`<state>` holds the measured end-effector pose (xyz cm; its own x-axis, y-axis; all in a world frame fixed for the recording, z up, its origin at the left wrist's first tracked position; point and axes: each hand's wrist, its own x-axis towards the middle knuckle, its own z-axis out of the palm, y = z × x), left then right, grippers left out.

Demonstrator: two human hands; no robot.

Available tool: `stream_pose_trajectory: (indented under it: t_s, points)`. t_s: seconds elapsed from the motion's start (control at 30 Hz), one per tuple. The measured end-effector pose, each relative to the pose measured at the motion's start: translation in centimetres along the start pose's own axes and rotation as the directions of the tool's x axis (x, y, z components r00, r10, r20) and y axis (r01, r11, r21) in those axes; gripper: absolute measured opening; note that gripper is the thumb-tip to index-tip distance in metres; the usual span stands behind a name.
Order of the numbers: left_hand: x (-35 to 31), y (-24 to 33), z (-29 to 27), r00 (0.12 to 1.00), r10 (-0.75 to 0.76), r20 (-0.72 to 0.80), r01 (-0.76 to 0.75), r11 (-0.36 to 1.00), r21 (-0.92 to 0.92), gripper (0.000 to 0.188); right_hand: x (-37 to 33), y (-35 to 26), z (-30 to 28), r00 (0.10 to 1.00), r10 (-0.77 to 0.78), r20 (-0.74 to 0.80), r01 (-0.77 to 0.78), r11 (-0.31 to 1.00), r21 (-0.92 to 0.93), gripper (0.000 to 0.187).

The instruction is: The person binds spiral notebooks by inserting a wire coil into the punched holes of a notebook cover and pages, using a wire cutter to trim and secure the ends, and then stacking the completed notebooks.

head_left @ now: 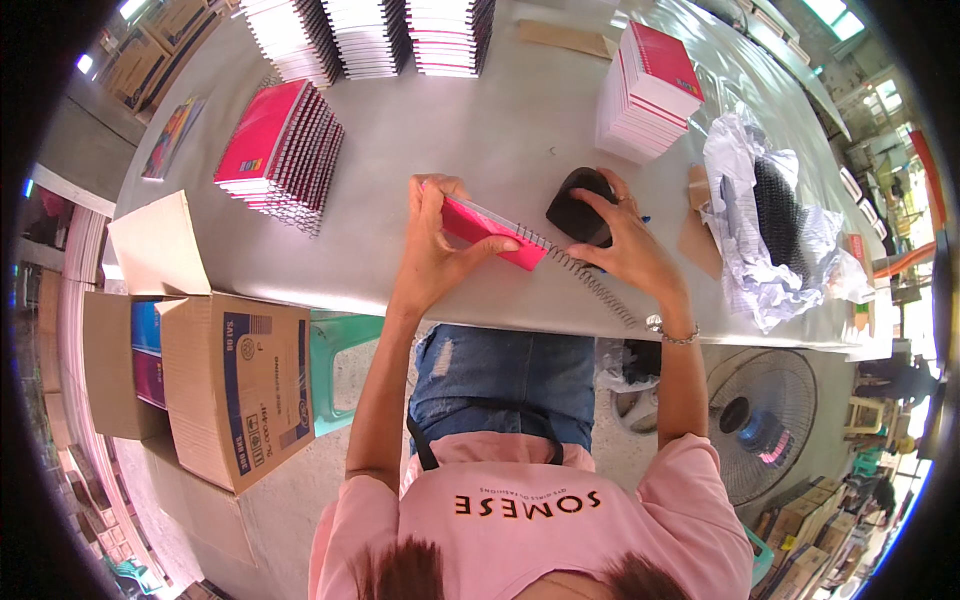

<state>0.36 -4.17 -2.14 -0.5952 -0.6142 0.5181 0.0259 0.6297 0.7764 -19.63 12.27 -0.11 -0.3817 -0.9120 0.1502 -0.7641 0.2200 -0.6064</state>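
My left hand [440, 240] is closed on a small red notebook [505, 236], tilted above the near part of the table, thumb along its lower edge. A spiral wire coil [590, 277] runs through the notebook's edge at the right, and its loose end sticks out toward my right wrist. My right hand [632, 240] curls around the right side of a black rounded block [582, 207], with thumb and fingers against it. The coil passes just below that thumb; whether the hand touches it I cannot tell.
Spiral-bound red notebooks [262, 130] stand stacked at left, with more stacks [447, 40] behind. At right are a stack of red-covered books [655, 75] and crumpled white paper [735, 230] around black coils [778, 215]. An open cardboard box [235, 380] and a fan [765, 425] flank me.
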Motion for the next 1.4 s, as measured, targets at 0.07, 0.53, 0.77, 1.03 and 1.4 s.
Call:
stream_pose_trajectory:
  t_s: [0.07, 0.53, 0.77, 1.03, 1.4]
  points:
    - [-0.2, -0.4, 0.1, 1.0, -0.005, 0.001, 0.005, 1.0, -0.025, 0.069, 0.1, -0.2, -0.4, 0.999, 0.013, 0.039, -0.015, 0.999, 0.038, 0.059]
    - [-0.8, 0.1, 0.8, 0.999, -0.031, 0.04, 0.035, 0.996, -0.084, 0.073, -1.4, 0.9, -3.1, 0.983, 0.12, 0.142, -0.184, 0.522, 0.833, 0.041]
    - [-1.0, -0.3, 0.9, 0.991, -0.12, 0.053, 0.128, 0.972, -0.197, 0.086, 0.3, -2.3, -2.9, 0.952, -0.085, 0.293, -0.044, 0.913, 0.407, 0.041]
    - [-1.0, -0.9, 0.9, 0.982, -0.176, 0.069, 0.187, 0.957, -0.223, 0.095, 0.4, -2.9, -2.5, 0.981, -0.002, 0.194, -0.044, 0.971, 0.234, 0.036]
    - [-0.6, -0.2, 0.5, 0.961, -0.241, 0.132, 0.272, 0.904, -0.331, 0.1, -0.6, -3.8, -1.5, 1.0, -0.005, -0.028, 0.001, 0.993, -0.114, 0.034]
